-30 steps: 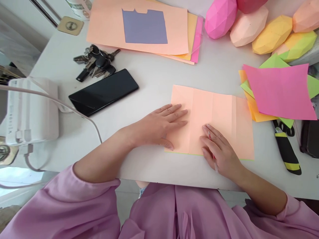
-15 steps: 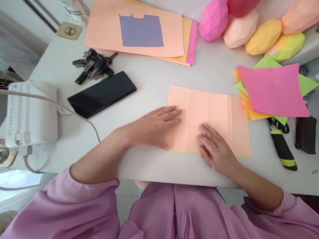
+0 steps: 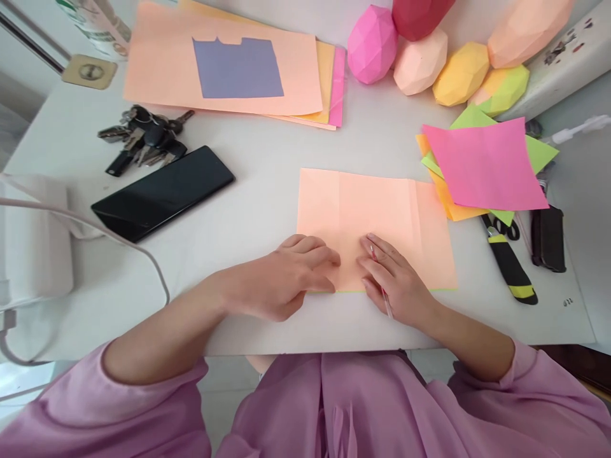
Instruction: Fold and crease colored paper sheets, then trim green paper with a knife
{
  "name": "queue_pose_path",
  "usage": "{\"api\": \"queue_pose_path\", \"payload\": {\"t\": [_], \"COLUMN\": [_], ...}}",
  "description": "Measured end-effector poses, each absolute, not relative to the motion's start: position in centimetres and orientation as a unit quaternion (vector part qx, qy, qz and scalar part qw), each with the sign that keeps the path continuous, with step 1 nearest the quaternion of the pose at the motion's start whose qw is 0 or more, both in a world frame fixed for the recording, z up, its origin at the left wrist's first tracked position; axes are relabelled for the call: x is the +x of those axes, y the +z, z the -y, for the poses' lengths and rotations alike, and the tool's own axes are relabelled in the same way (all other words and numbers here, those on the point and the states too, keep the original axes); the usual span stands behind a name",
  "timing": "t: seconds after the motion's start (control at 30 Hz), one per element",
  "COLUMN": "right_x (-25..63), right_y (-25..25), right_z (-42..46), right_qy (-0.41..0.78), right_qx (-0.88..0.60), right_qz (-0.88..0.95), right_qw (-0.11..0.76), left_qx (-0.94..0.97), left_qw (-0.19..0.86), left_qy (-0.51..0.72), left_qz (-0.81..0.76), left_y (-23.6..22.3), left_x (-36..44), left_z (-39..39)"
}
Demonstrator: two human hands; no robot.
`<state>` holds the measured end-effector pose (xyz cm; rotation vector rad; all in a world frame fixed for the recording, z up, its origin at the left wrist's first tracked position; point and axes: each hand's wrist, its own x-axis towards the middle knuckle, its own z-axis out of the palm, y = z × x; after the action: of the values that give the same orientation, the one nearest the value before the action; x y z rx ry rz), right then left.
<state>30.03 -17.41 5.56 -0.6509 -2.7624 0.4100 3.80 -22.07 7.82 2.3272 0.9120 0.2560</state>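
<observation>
A peach sheet of paper (image 3: 372,197) with vertical crease lines lies flat on the white table, and a thin green edge shows along its near side. Over its near left corner rests my left hand (image 3: 286,273), fingers bent and apart, the tips touching the paper; the thumb is mostly hidden. My right hand (image 3: 398,286) lies on the near middle of the sheet. Between its fingers it holds a thin red and clear pen refill (image 3: 383,296), slanting with its metal tip pointing away from me.
Left are a black phone (image 3: 165,193), keys (image 3: 146,140) and a white power bank (image 3: 38,242) with a cable. Coloured sheets (image 3: 167,76) and faceted paper shapes (image 3: 372,44) lie at the back. Right are a pink sheet (image 3: 487,162) over others and a black-yellow cutter (image 3: 512,267).
My left hand has slid toward the near edge of the peach sheet, and its flat fingers have bent. My right hand stays on the sheet with the pen refill. The view has shifted right.
</observation>
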Motion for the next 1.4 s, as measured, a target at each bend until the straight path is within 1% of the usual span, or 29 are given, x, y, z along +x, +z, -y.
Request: {"api": "queue_pose_path", "payload": {"t": [0.23, 0.27, 0.33, 0.4, 0.47, 0.53, 0.6, 0.67, 0.77, 0.87, 1.17, 1.4], "right_x": [29.9, 29.9, 30.0, 30.1, 29.9, 29.5, 28.9, 28.3, 27.9, 27.8, 27.7, 27.6], "right_y": [5.7, 5.8, 6.2, 6.6, 7.1, 7.2, 7.1, 6.8, 6.2, 6.0, 6.0, 6.1], "right_z": [17.3, 17.3, 17.5, 18.0, 18.6, 19.3, 19.7, 20.0, 20.2, 20.3, 20.3, 20.1], "right_qy": [0.146, 0.148, 0.166, 0.232, 0.35, 0.453, 0.487, 0.472, 0.427, 0.398, 0.385, 0.408], "right_qx": [-0.231, -0.23, -0.219, -0.179, -0.128, -0.112, -0.145, -0.181, -0.214, -0.244, -0.251, -0.244], "right_qz": [0.952, 0.95, 0.938, 0.915, 0.879, 0.847, 0.838, 0.842, 0.851, 0.857, 0.862, 0.856], "right_qw": [0.138, 0.153, 0.209, 0.277, 0.297, 0.254, 0.2, 0.19, 0.219, 0.218, 0.215, 0.203], "left_qx": [0.878, 0.877, 0.876, 0.874, 0.871, 0.868, 0.865, 0.864, 0.862, 0.861, 0.861, 0.862], "left_qw": [0.292, 0.291, 0.289, 0.292, 0.302, 0.311, 0.317, 0.32, 0.322, 0.325, 0.323, 0.321], "left_qy": [0.101, 0.103, 0.106, 0.11, 0.114, 0.117, 0.118, 0.117, 0.114, 0.115, 0.113, 0.114], "left_qz": [-0.365, -0.368, -0.371, -0.371, -0.371, -0.369, -0.369, -0.371, -0.374, -0.375, -0.377, -0.376], "left_y": [7.2, 7.1, 6.9, 6.8, 6.9, 7.0, 7.1, 7.1, 7.1, 7.1, 7.1, 7.0], "left_x": [4.8, 4.9, 4.9, 4.9, 4.9, 4.8, 4.8, 4.9, 4.9, 4.9, 4.9, 4.8], "left_z": [21.8, 21.8, 21.8, 21.8, 21.7, 21.6, 21.5, 21.5, 21.5, 21.5, 21.4, 21.5]}}
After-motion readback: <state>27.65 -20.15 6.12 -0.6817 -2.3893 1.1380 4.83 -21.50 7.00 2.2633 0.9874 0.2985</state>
